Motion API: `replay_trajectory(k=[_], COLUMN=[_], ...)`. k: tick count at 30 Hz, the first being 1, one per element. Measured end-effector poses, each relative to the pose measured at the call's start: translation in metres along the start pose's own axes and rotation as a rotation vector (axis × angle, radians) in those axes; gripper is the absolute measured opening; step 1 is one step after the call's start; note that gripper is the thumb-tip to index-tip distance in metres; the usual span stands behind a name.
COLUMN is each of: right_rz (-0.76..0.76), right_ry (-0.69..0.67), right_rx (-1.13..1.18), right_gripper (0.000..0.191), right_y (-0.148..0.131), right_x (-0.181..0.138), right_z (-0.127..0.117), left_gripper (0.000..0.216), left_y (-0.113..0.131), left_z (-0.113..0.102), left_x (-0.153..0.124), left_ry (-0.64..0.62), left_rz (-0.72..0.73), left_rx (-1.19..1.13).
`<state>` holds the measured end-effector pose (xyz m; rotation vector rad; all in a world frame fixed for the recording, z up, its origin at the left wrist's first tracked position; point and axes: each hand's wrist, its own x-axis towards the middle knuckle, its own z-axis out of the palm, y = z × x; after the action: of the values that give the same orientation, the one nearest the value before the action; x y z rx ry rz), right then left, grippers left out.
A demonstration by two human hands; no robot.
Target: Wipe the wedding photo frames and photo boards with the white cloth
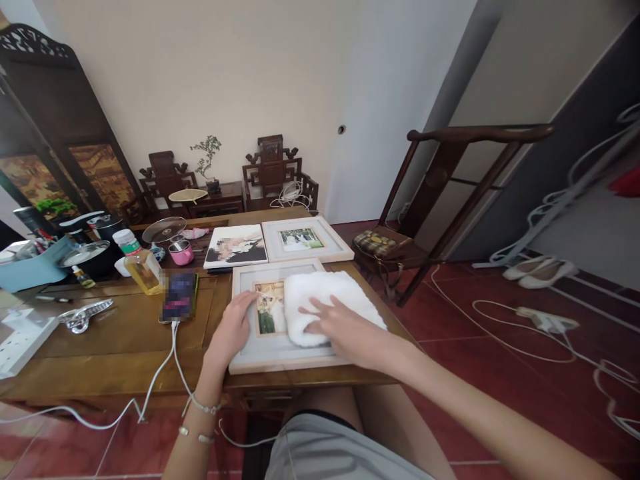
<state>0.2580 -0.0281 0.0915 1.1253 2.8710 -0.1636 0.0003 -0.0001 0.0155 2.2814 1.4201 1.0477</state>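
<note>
A white picture frame (245, 363) with a photo lies flat at the near edge of the wooden table (110, 333). My left hand (231, 330) rests on the frame's left side, fingers stretched flat. A folded white fluffy towel (325, 287) lies on the right half of the frame. My right hand (345, 330) presses flat on the towel with fingers spread. Two more pictures lie beyond: an unframed print (236, 245) and another white frame (305, 239).
A phone (179, 297) on a white charging cable lies left of the frame. Further left are a bottle of yellow liquid (143, 267), a pink cup (181, 252), lids and a blue box. A wooden chair (425, 200) stands right; cables cross the red tile floor.
</note>
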Motion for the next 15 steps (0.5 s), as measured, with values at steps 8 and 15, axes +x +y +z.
replay_trajectory(k=[8, 15], right_rz=[-0.088, 0.16], right_ry=[0.034, 0.164], right_rx=[0.08, -0.11], right_gripper=[0.062, 0.063], right_y=[-0.04, 0.02], right_x=[-0.013, 0.045], right_z=[0.002, 0.023], left_gripper=[0.058, 0.058], left_y=[-0.001, 0.002], left_z=[0.0, -0.001], left_x=[-0.001, 0.0], left_ry=[0.007, -0.007], left_rz=[0.006, -0.028], left_rx=[0.01, 0.019])
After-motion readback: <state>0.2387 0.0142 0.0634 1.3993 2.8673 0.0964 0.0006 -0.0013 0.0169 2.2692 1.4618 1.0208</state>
